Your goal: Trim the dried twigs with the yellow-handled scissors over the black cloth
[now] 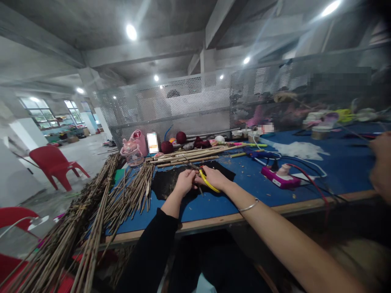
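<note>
Yellow-handled scissors [209, 182] are in my right hand [214, 178], its fingers closed round the handle. Their blades point up and left. Beside it, my left hand [185, 182] is closed close to the blades, its fingertips pinched together. A short thin stick [200, 190] pokes out just below the two hands; it looks like a piece of twig in the left fingers. Both hands are over a ragged black cloth [165, 179] on the blue tabletop [195, 211]. Left of the cloth lies a loose spread of cut twigs [134, 191].
Large twig bundles [76, 207] hang over the table's left edge. Behind are pale sticks [183, 154], dark red yarn balls [181, 137] and a pink jar [132, 152]. A magenta power strip [281, 178] with cords sits right. Another person's hand [381, 165] is at far right.
</note>
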Motion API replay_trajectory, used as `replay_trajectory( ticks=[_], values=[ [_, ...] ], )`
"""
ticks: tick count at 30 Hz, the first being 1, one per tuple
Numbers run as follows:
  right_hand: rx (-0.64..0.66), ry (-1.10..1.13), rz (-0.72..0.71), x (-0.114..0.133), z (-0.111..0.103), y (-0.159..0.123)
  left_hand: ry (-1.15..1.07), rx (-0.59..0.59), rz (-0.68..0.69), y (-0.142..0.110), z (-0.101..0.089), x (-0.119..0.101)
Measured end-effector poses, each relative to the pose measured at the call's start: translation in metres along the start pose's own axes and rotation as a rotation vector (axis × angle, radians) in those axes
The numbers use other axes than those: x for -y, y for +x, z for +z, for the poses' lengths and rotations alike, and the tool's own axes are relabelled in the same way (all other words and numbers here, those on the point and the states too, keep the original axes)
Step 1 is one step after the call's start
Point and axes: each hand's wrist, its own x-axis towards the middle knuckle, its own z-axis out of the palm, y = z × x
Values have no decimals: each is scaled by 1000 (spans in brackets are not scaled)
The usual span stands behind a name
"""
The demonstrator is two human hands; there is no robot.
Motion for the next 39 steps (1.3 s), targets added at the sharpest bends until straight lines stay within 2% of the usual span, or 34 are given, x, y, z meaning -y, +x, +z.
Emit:
replay_trajectory(
  ticks=[4,12,19,24,28,32,39],
  values=[
    [33,-24,30,-3,0,1,-14,30,-1,0,0,0],
    [23,-15,65,2,-2,1,-43,4,-31,-1,0,-5],
    [-19,-79,62,2,0,1,54,-95,20,-1,0,-4],
    [-36,-55,7,4,0,-2,162,-147,38,-4,0,-7],
    [-37,-70,-1,6,-5,-3,218,-107,44,-8,-3,-15],
    [26,-69,0,3,-11,3,214,-37,8,-5,-7,-19],
    [123,-107,-25,-13,-11,28,83,-42,-29,16,-5,-1]
  ],
)
